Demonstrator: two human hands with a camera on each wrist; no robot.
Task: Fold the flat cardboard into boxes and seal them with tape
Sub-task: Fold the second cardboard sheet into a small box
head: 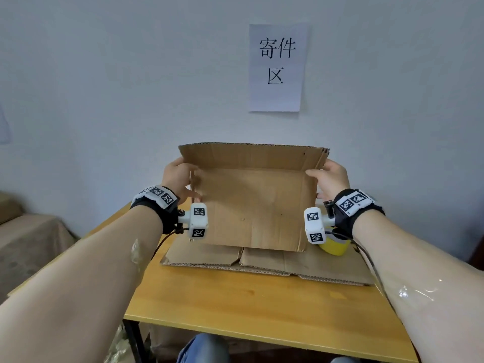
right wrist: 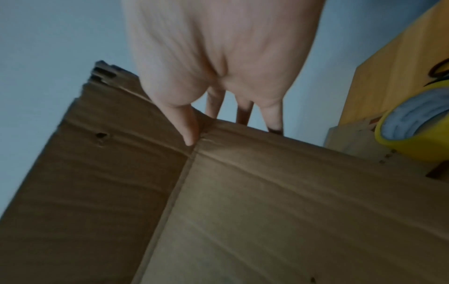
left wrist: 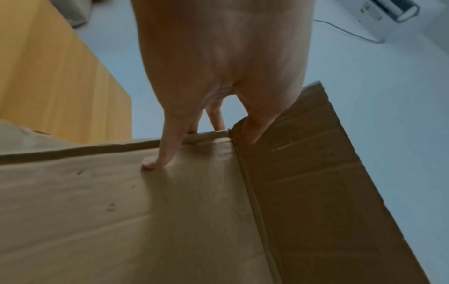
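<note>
Upper centre-right of the head view: white paper sign (head: 276, 68) on the pale wall (head: 117, 74), printed with three black characters (寄件区). Lower half: yellow wooden table (head: 235, 305) with a dark metal leg (head: 133, 341) at lower left. Left edge: low surface under beige cloth (head: 28, 247). Upper right of the left wrist view: white device (left wrist: 379, 17) with a thin cable.

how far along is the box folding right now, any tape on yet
Early. Nothing looks finished: no tape shows on the cardboard. In hand: left hand and right hand grip its sides, holding it upright. Left: shaping, sealing with the yellow tape roll, then the flat sheets underneath.
</note>
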